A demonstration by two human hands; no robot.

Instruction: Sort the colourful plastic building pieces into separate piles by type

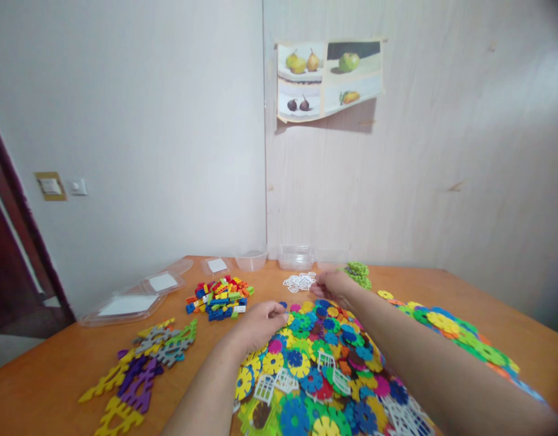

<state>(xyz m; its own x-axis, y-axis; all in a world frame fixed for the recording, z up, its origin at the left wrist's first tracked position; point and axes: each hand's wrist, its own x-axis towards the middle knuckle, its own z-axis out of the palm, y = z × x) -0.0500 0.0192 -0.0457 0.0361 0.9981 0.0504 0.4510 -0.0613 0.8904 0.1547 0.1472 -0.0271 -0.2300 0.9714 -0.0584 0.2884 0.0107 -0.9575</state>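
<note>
Table [56, 369], three tubs [295, 257]; left hand [258, 327] curled on discs [322, 357], hold unclear; right hand [334, 284] fingers [317, 289] pinching white pieces [298, 281].

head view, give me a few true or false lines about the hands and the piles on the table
1. The right hand is at the small pile of white pieces. True.
2. The left hand holds a clear tub. False: it sits at the edge of the heap of flower discs.
3. The small bricks lie left of both hands. True.
4. The green discs are piled at the table's near edge. False: they lie far back, beyond the right hand.
</note>
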